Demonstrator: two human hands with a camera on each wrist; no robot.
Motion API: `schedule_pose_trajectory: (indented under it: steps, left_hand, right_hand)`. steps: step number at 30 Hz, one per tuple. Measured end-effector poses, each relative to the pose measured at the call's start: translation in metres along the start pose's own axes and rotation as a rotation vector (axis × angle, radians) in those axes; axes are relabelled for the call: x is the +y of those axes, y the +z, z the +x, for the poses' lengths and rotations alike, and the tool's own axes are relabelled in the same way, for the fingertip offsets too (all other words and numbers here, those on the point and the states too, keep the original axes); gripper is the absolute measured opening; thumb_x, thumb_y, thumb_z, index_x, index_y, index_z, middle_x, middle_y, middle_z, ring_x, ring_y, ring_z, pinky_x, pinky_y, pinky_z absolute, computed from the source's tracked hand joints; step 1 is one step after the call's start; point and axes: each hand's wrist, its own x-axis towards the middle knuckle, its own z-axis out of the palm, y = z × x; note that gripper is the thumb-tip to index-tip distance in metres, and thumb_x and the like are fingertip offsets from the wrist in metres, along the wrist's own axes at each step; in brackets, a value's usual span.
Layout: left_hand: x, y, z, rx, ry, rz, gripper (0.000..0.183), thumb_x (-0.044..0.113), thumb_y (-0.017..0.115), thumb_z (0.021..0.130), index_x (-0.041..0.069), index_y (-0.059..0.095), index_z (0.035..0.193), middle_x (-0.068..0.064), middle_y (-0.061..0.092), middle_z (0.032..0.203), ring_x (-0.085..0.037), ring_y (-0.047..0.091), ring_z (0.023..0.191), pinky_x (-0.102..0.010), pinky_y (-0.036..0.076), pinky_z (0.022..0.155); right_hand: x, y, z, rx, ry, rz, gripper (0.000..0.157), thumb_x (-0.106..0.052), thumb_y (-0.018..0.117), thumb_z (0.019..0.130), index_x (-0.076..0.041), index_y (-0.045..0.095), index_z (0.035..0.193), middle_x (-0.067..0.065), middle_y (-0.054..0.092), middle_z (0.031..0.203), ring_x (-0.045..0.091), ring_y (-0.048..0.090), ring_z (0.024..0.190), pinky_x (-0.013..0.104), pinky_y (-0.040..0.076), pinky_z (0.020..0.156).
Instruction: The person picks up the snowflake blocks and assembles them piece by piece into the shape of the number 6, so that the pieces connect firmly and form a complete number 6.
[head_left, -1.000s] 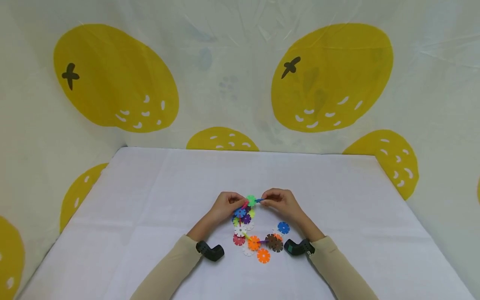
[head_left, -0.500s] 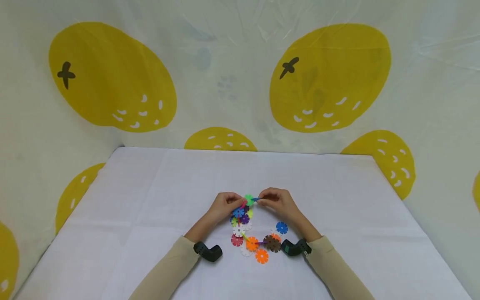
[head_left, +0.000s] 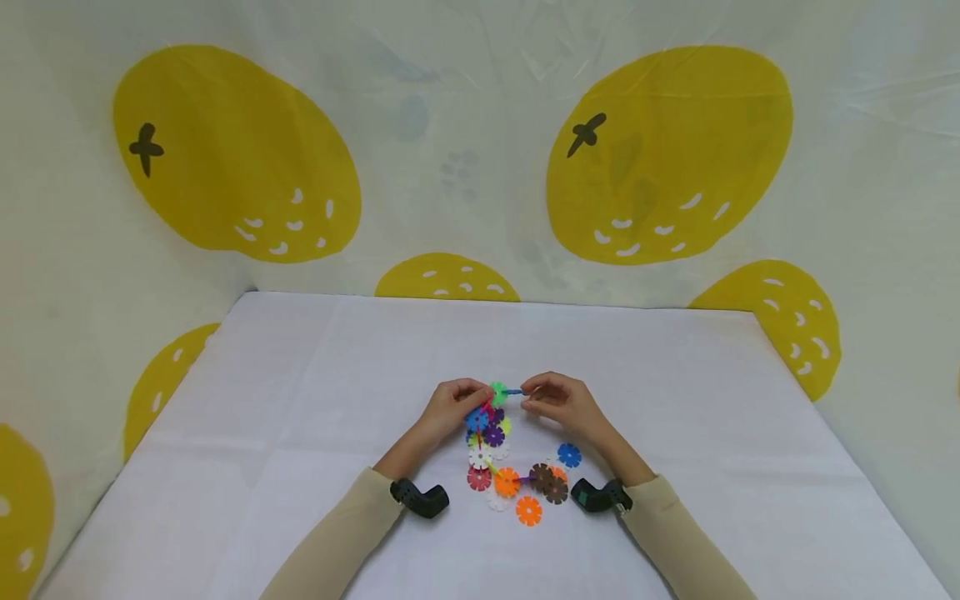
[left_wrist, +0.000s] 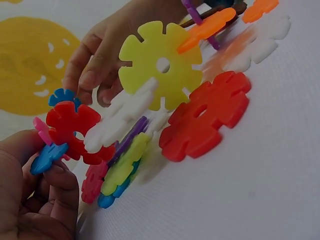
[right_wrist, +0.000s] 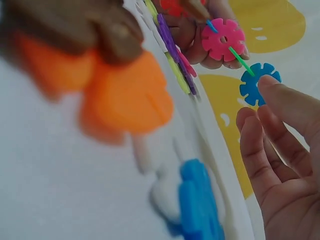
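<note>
While the left hand (head_left: 453, 406) pinches the chain (head_left: 480, 456), the right hand (head_left: 561, 403) has loosened beside the blue end disc (right_wrist: 248, 90); it seems joined, thumb contact unclear.

Head: from above, forward and down over the white table (head_left: 360, 358); widest view. Wrists: close, low, tilted across the snowflake discs (left_wrist: 142, 55); both catch my left hand (head_left: 448, 408) and right hand (head_left: 567, 407).
</note>
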Motion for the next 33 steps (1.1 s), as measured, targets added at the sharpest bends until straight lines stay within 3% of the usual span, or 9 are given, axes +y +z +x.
schedule_pose_trajectory:
  steps: [9,15,19,22,29,33]
  left_hand:
    - [0.0,-0.001,0.002,0.12,-0.026,-0.065,0.026,0.023,0.065,0.095,-0.001,0.07,0.104,-0.006,0.069,0.095,-0.011,0.055,0.081,-0.02,0.046,0.072]
    - [-0.002,-0.001,0.003,0.188,-0.028,-0.086,0.027,0.024,0.065,0.095,0.0,0.069,0.106,-0.006,0.069,0.097,-0.008,0.055,0.078,-0.016,0.046,0.068]
    - [0.006,-0.003,-0.001,0.197,-0.034,-0.095,0.027,0.02,0.063,0.096,-0.004,0.068,0.107,-0.006,0.068,0.096,-0.007,0.054,0.077,-0.016,0.045,0.066]
    - [0.008,-0.004,0.0,0.198,-0.038,-0.1,0.027,0.02,0.063,0.096,-0.004,0.068,0.106,-0.005,0.068,0.094,-0.007,0.055,0.077,-0.017,0.046,0.067]
    - [-0.002,-0.001,0.004,0.177,-0.035,-0.106,0.027,0.023,0.065,0.095,-0.001,0.069,0.105,-0.006,0.07,0.098,-0.007,0.057,0.08,-0.017,0.047,0.071]
    - [-0.002,-0.001,0.003,0.171,-0.041,-0.097,0.027,0.023,0.064,0.095,-0.001,0.068,0.105,-0.006,0.07,0.098,-0.009,0.056,0.081,-0.016,0.047,0.072]
  right_hand:
    - [-0.002,-0.005,-0.009,-0.017,0.086,0.0,0.02,0.003,0.07,0.087,0.008,0.066,0.105,0.021,0.068,0.099,0.009,0.061,0.077,0.022,0.054,0.068]
    - [-0.007,-0.009,-0.021,-0.134,-0.005,0.028,0.013,0.008,0.067,0.086,0.01,0.067,0.099,0.018,0.068,0.087,0.018,0.059,0.064,0.025,0.053,0.059]
    - [-0.002,-0.012,-0.027,-0.245,-0.085,0.117,0.008,0.005,0.068,0.087,0.005,0.068,0.095,0.016,0.068,0.084,0.019,0.056,0.056,0.023,0.05,0.051]
    - [0.0,-0.014,-0.03,-0.358,-0.098,0.178,0.008,0.004,0.07,0.086,0.002,0.069,0.094,0.017,0.067,0.085,0.022,0.052,0.049,0.022,0.046,0.044]
    - [-0.006,-0.012,-0.038,-0.645,0.006,0.299,0.011,0.004,0.067,0.088,0.008,0.068,0.098,0.026,0.064,0.078,0.027,0.049,0.043,0.02,0.041,0.04]
    - [-0.011,-0.007,-0.04,-0.737,0.035,0.304,0.015,-0.001,0.068,0.089,0.009,0.068,0.102,0.027,0.064,0.075,0.026,0.051,0.043,0.019,0.04,0.04]
